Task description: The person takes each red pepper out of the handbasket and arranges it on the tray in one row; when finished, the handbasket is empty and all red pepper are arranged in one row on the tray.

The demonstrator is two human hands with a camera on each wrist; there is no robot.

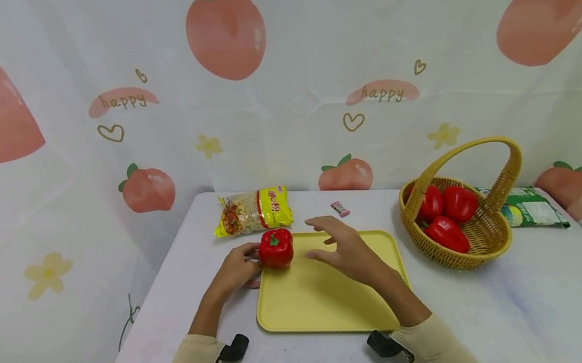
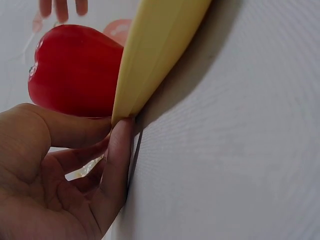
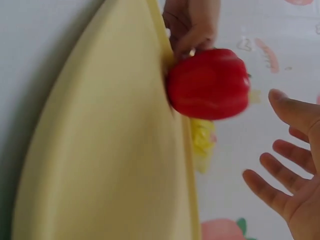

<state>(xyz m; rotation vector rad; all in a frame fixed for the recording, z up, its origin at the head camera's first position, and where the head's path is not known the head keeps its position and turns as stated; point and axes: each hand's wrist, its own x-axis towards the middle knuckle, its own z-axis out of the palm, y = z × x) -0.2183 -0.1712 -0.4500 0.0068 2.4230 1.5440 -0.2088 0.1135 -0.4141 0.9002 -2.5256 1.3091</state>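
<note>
A red bell pepper with a green stem sits upright at the back left of a yellow tray. My left hand is at the tray's left rim beside the pepper. In the left wrist view it pinches the tray rim, with the pepper close against the fingers. Over the right part of the tray hovers my right hand, fingers spread and holding nothing. The right wrist view shows the right hand's fingers apart from the pepper.
A wicker basket holding several red peppers stands right of the tray. Behind it lies a green packet. A yellow food bag and a small pink wrapped candy lie behind the tray, near the patterned curtain.
</note>
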